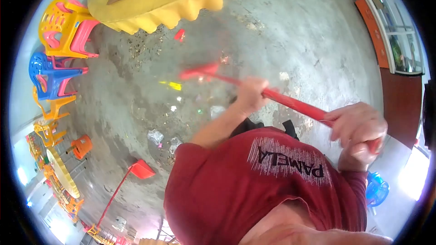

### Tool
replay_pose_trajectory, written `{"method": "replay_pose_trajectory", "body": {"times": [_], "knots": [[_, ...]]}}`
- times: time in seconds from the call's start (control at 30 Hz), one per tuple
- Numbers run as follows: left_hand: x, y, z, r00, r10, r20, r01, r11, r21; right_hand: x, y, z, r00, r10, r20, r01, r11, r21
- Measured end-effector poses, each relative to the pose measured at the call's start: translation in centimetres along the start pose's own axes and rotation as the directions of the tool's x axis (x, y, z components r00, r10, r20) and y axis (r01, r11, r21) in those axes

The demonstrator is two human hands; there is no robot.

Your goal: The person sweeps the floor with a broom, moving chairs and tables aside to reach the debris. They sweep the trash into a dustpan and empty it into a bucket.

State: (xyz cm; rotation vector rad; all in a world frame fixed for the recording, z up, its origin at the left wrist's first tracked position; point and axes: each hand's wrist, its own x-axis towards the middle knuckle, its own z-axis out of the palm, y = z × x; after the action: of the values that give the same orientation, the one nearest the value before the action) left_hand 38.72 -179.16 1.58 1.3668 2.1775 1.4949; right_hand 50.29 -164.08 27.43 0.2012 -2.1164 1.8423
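Note:
A red broom handle [295,104] runs slantwise across the middle of the view, with both hands on it. My left hand [253,95] is wrapped round its lower part. Near the handle's top end, my right hand [359,129] is closed round it, in front of the right side of the red shirt. The red broom head [200,71] is blurred and low over the grey floor. Close to it lie a yellow scrap [171,85], small white scraps and a red piece [180,35]. Clear crumpled plastic [156,136] lies farther towards the body.
A table with a yellow cloth [177,0] stands at the top. Stacked plastic chairs [56,75] line the left side. A long-handled red dustpan [143,169] and an orange bucket [81,147] are at lower left. A glass cabinet [397,31] stands at right.

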Motion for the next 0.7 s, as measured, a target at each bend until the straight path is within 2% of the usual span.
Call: {"method": "replay_pose_trajectory", "body": {"times": [0.03, 0.07, 0.13, 0.2, 0.23, 0.3, 0.33, 0.37, 0.43, 0.5, 0.53, 0.57, 0.63, 0.7], "knots": [[0.3, 1.8, 0.0, 0.999, 0.031, -0.013, -0.03, 0.999, 0.029, -0.4, -1.1, -1.0, 0.999, 0.013, -0.031, -0.013, 1.0, -0.004], [0.5, 2.4, 0.6, 0.999, 0.05, 0.012, -0.05, 0.998, -0.03, -0.8, -2.2, -2.3, 1.0, -0.019, 0.001, 0.019, 1.0, -0.007], [2.0, 3.7, 1.7, 0.996, 0.084, -0.029, -0.086, 0.989, -0.117, -1.6, -3.8, -3.9, 0.994, -0.078, 0.071, 0.078, 0.997, -0.002], [3.6, 3.7, 1.9, 0.991, 0.104, -0.081, -0.116, 0.98, -0.164, -2.1, -4.6, -1.3, 0.994, -0.073, -0.075, 0.058, 0.98, -0.192], [5.0, 2.9, 2.0, 0.985, 0.122, -0.12, -0.14, 0.977, -0.162, -1.8, -4.1, -0.5, 0.995, -0.086, -0.044, 0.065, 0.935, -0.349], [6.1, -1.5, 3.7, 0.998, -0.025, -0.051, 0.016, 0.987, -0.162, -1.2, -3.0, 1.1, 0.994, -0.111, 0.018, 0.097, 0.768, -0.633], [5.3, -3.2, 4.5, 0.995, -0.102, -0.012, 0.098, 0.982, -0.159, -0.1, -1.3, 1.6, 0.975, 0.053, 0.216, 0.074, 0.838, -0.541], [4.0, -3.7, 4.9, 0.991, -0.131, 0.027, 0.134, 0.969, -0.21, 0.1, 0.5, 2.7, 0.956, 0.045, 0.289, 0.095, 0.886, -0.453], [1.6, -4.0, 5.8, 0.977, -0.184, 0.105, 0.208, 0.928, -0.308, 0.1, -1.0, 2.8, 0.93, 0.091, 0.355, 0.074, 0.903, -0.424], [-2.4, -2.5, 7.0, 0.992, -0.109, 0.058, 0.121, 0.947, -0.298, -0.8, -2.5, 2.5, 0.957, 0.021, 0.288, 0.059, 0.962, -0.267], [-3.6, -0.3, 5.6, 0.998, -0.049, 0.041, 0.057, 0.968, -0.246, -1.7, -2.4, 1.9, 0.964, -0.053, 0.262, 0.1, 0.98, -0.171], [-4.6, 1.0, 5.0, 0.997, -0.047, 0.055, 0.056, 0.98, -0.189, -2.6, -3.1, 1.9, 0.992, -0.012, 0.125, 0.023, 0.996, -0.088], [-5.9, 2.4, 3.9, 0.996, -0.046, 0.079, 0.051, 0.996, -0.066, -3.2, -3.7, 0.8, 0.998, 0.059, 0.021, -0.059, 0.998, -0.036], [-5.4, 3.0, 2.4, 0.994, -0.043, 0.096, 0.045, 0.999, -0.021, -2.9, -3.7, -1.1, 0.992, 0.05, 0.12, -0.05, 0.999, 0.001]]}}
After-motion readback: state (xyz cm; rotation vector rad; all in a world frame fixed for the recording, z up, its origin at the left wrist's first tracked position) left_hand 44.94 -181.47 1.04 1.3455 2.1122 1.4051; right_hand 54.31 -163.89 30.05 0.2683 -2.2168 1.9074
